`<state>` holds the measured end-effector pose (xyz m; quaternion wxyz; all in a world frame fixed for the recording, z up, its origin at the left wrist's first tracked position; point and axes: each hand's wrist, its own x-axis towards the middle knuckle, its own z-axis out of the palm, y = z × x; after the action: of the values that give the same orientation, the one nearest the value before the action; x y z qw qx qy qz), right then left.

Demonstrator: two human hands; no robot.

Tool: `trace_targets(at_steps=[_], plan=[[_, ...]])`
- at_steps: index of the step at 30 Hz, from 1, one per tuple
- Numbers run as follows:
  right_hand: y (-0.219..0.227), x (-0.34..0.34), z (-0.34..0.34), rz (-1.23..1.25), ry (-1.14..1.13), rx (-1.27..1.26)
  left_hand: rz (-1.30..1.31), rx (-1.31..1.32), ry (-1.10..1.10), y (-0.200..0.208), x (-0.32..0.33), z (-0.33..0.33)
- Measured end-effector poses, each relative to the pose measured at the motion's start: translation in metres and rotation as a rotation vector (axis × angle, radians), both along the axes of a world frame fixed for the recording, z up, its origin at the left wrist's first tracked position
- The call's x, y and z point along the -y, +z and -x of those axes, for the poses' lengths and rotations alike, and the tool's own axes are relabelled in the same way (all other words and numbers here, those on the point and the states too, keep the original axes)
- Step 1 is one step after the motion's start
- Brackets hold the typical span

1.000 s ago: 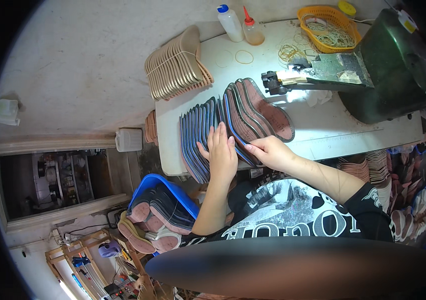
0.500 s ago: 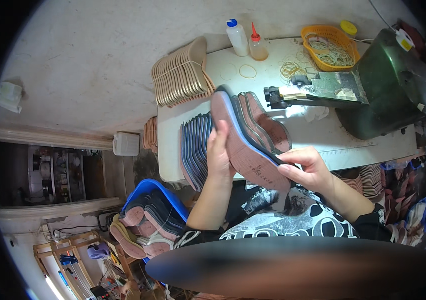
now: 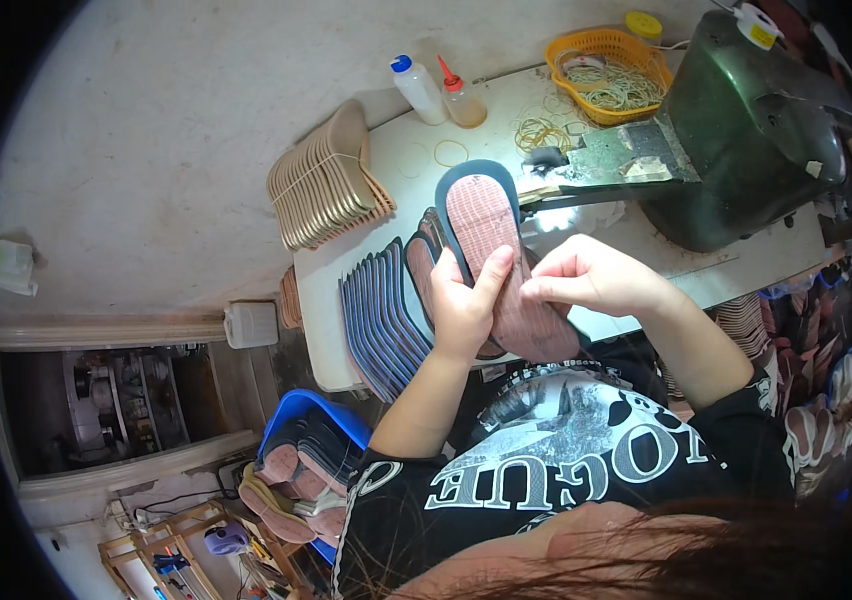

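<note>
A shoe insole (image 3: 478, 205), pinkish brown with a dark rim round its upper end, is held up over the table's front edge. My left hand (image 3: 466, 305) grips its left side, thumb across the face. At the opposite edge, my right hand (image 3: 596, 277) has thumb and fingertips pinched together; what lies between the tips is partly hidden. Beside my left hand stands a row of dark-rimmed insoles (image 3: 382, 315) on edge. A few loose insoles (image 3: 424, 268) lie partly hidden behind the held one. Farther back is a banded bundle of beige-gold insoles (image 3: 321, 185).
A dark green sewing machine (image 3: 746, 150) stands on the white table (image 3: 331, 365) at right, its arm reaching behind my hands. Rubber bands (image 3: 543, 134), an orange basket (image 3: 613, 116), a blue-capped bottle (image 3: 420, 92) and a red-tipped bottle (image 3: 464, 106) sit behind. A blue bin (image 3: 318, 404) holds insoles at lower left.
The insole has turned in my hands, from a slanted view of its marked side to a more upright view of a dark-rimmed face. My right hand has moved up along its edge.
</note>
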<state>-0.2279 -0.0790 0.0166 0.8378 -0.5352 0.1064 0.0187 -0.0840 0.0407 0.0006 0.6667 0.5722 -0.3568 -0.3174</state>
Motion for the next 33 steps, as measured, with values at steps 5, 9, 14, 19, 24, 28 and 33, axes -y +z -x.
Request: trace_targets(at_steps=[5,9,14,19,24,28,33], plan=[[0.006,-0.001,-0.002,0.691,-0.232,0.001,0.056,-0.230,-0.073,0.007,0.016,-0.007],[-0.004,-0.005,-0.008,0.595,-0.267,-0.036,-0.086,-0.030,0.058,0.019,0.038,-0.009],[-0.022,-0.004,0.001,0.224,-0.260,0.049,-0.073,-0.123,0.014,0.017,0.077,-0.051],[-0.020,-0.009,0.004,0.015,-0.461,0.019,-0.282,0.019,-0.074,-0.017,0.115,-0.073],[-0.024,-0.008,0.008,-0.026,-0.556,0.020,-0.283,0.213,0.038,-0.025,0.131,-0.072],[-0.024,-0.016,0.011,-0.208,-0.480,-0.036,-0.274,0.436,0.082,-0.023,0.137,-0.071],[-0.025,-0.027,-0.001,-0.303,-0.508,-0.001,-0.444,0.348,-0.019,-0.014,0.145,-0.081]])
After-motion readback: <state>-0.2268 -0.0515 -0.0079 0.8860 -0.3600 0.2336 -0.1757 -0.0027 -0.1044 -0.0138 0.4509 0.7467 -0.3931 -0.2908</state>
